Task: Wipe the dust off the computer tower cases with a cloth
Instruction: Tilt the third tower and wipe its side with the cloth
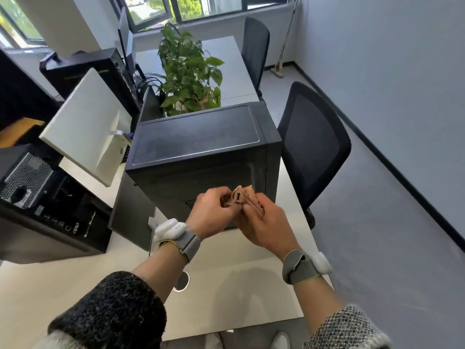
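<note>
A black computer tower case [198,137] stands upright on the white desk [241,285], its flat top faintly dusty. In front of its near side, both hands meet over a small crumpled tan cloth [241,195]. My left hand [211,212] pinches the cloth's left edge with its fingertips. My right hand [264,222] holds the rest of the cloth bunched against its palm and fingers. Neither hand touches the case. A second black tower [50,205] lies at the left with its rear panel facing me.
A white monitor [85,124] leans at the left beside the case. A potted green plant [188,71] stands behind it. Two black office chairs [312,147] sit at the right of the desk. A third dark tower [83,71] is at the far left. A round cable hole [182,280] is in the desk.
</note>
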### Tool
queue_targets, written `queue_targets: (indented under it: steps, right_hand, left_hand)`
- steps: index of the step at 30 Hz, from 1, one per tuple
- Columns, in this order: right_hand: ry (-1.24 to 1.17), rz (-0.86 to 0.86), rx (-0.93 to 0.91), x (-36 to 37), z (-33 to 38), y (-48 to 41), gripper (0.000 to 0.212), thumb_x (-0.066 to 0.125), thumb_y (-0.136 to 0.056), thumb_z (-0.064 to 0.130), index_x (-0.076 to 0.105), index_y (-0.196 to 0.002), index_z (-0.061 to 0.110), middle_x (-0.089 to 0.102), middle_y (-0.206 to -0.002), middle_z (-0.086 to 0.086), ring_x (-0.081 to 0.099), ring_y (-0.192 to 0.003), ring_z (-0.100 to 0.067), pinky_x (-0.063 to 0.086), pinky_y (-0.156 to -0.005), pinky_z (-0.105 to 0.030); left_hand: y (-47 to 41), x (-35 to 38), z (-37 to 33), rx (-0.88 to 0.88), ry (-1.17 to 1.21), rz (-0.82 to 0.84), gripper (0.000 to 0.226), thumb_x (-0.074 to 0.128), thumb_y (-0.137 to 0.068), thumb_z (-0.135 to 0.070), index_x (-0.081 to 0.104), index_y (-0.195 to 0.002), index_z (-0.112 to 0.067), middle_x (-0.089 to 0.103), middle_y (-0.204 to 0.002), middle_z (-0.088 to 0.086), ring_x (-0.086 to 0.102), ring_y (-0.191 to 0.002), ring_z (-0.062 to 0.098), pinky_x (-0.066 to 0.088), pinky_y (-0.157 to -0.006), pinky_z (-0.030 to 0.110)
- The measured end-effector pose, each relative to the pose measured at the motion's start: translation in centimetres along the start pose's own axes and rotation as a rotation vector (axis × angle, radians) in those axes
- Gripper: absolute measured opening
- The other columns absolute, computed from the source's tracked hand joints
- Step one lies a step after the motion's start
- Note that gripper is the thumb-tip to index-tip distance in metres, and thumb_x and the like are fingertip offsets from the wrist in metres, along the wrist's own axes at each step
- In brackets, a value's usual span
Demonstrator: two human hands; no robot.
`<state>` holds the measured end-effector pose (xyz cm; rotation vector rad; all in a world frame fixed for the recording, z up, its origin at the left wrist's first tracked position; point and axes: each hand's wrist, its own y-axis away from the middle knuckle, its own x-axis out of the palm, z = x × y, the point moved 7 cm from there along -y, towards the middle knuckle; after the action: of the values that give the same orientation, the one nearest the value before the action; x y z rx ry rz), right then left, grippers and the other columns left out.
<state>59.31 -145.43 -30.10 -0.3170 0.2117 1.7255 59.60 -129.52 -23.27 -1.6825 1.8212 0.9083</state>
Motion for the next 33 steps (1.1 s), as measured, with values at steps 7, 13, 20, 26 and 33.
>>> queue_targets:
  steps: [7, 13, 20, 26, 33]
  right_hand:
    - [0.172, 0.003, 0.018, 2.5, 1.2, 0.7, 0.066, 0.072, -0.094, 0.055, 0.037, -0.149, 0.045, 0.052, -0.141, 0.023, 0.061, -0.12, -0.006, 0.051, -0.098, -0.022]
    - [0.22, -0.302, 0.032, 0.5, 0.9, 1.1, 0.032, 0.052, -0.109, 0.042, 0.052, -0.141, 0.035, 0.064, -0.125, 0.02, 0.065, -0.107, -0.001, 0.058, -0.097, -0.023]
    - [0.148, -0.655, 0.005, -4.4, 5.7, 0.8, 0.02, 0.047, -0.109, 0.052, 0.055, -0.114, 0.035, 0.065, -0.092, 0.016, 0.067, -0.084, -0.007, 0.054, -0.066, -0.015]
    - [0.173, -0.689, -0.034, -5.2, 6.5, -3.0, 0.016, 0.052, -0.109, 0.047, 0.053, -0.11, 0.03, 0.064, -0.093, 0.013, 0.067, -0.081, -0.008, 0.059, -0.068, -0.02]
    - [0.235, -0.513, 0.172, -4.8, 1.0, -3.1, 0.013, 0.047, -0.107, 0.046, 0.048, -0.109, 0.033, 0.058, -0.091, 0.023, 0.065, -0.078, -0.004, 0.062, -0.076, -0.019]
  left_hand:
    - [-2.2, 0.1, -0.9, 0.005, -0.095, -0.048, 0.018, 0.07, -0.089, -0.034, 0.064, -0.075, -0.023, 0.065, -0.073, -0.002, 0.062, -0.069, 0.014, 0.039, -0.054, 0.026]
    - [-2.8, 0.9, -2.9, 0.289, -0.12, 0.209, 0.025, 0.062, -0.098, -0.052, 0.07, -0.09, -0.029, 0.068, -0.078, -0.01, 0.066, -0.072, 0.007, 0.053, -0.062, 0.026]
    - [-3.3, -4.7, -8.0, 0.811, -0.262, -0.096, 0.016, 0.056, -0.102, -0.033, 0.069, -0.095, -0.026, 0.064, -0.082, -0.014, 0.06, -0.073, 0.007, 0.048, -0.064, 0.021]
    - [-6.7, -8.6, -10.2, 0.841, -0.403, -0.366, 0.018, 0.053, -0.101, -0.034, 0.062, -0.092, -0.021, 0.064, -0.082, -0.008, 0.06, -0.069, 0.017, 0.049, -0.059, 0.031]
    - [-9.2, -8.6, -8.8, 0.743, -0.436, -0.389, 0.018, 0.054, -0.101, -0.032, 0.06, -0.091, -0.019, 0.064, -0.076, -0.006, 0.06, -0.062, 0.022, 0.052, -0.058, 0.036]
